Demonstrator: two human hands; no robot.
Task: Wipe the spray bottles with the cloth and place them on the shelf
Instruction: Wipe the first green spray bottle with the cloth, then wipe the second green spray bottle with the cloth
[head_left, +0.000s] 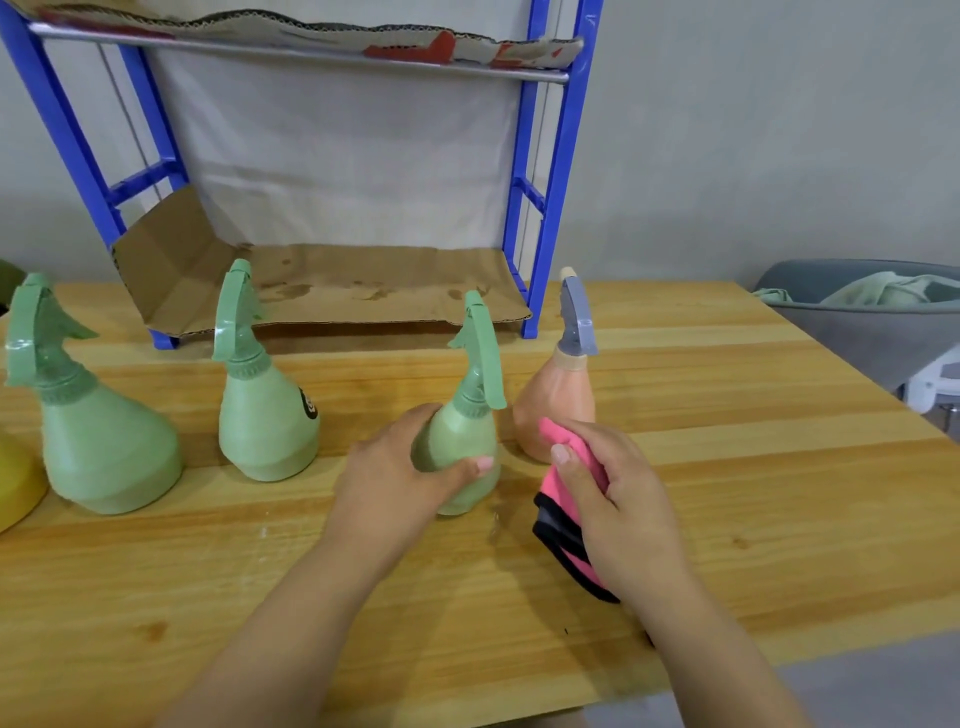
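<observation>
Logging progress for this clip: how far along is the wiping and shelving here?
Done: nothing visibly; no bottle shows on the shelf. In hand: the left hand has its grip on one green bottle, and the right hand holds the pink cloth beside it. Left: wiping that bottle, then two other green bottles and the peach bottle standing on the table.

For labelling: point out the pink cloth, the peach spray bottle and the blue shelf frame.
Pink black-edged cloth (549, 483): head view, upper pink fold.
Peach plastic spray bottle with grey trigger (553, 395): head view, its body.
Blue shelf frame (555, 208): head view, right front upright.
</observation>
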